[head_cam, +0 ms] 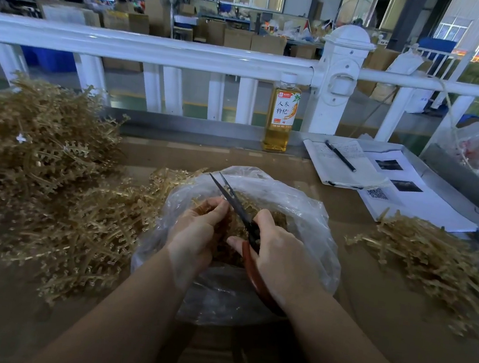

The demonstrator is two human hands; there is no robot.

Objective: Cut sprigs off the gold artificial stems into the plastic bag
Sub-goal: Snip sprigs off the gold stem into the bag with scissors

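So, from my distant seat I noted these points.

Left hand: the left hand (196, 230) was over the mouth of the plastic bag (312, 220), its fingers curled around a gold stem (228, 225), with the thumb pressed near the blades.

Right hand: the right hand (279, 255) gripped the scissors (240, 211) by the red handles; I saw the dark blades parted a little, pointing up and away from me, just beside the left thumb.

Plastic bag: it was clear and crumpled, open to the top, lying on the brown table (334, 328) directly under both hands. Gold pieces were visible inside it, but I could not tell how many.

Uncut stems: a big heap of gold stems (43, 151) was at my left, touching the bag's left side.

Other pile: a smaller pile of gold stems (433, 259) lay at the right, apart from the bag.

Bottle: a bottle of yellow drink (281, 117) stood upright at the far edge of the table, in front of the white railing (158, 49).

Papers: an open notebook (344, 164) with a pen (340, 156) on it lay at the far right, partly over printed sheets (411, 199).

Background: a workshop with cartons and people, blurred.
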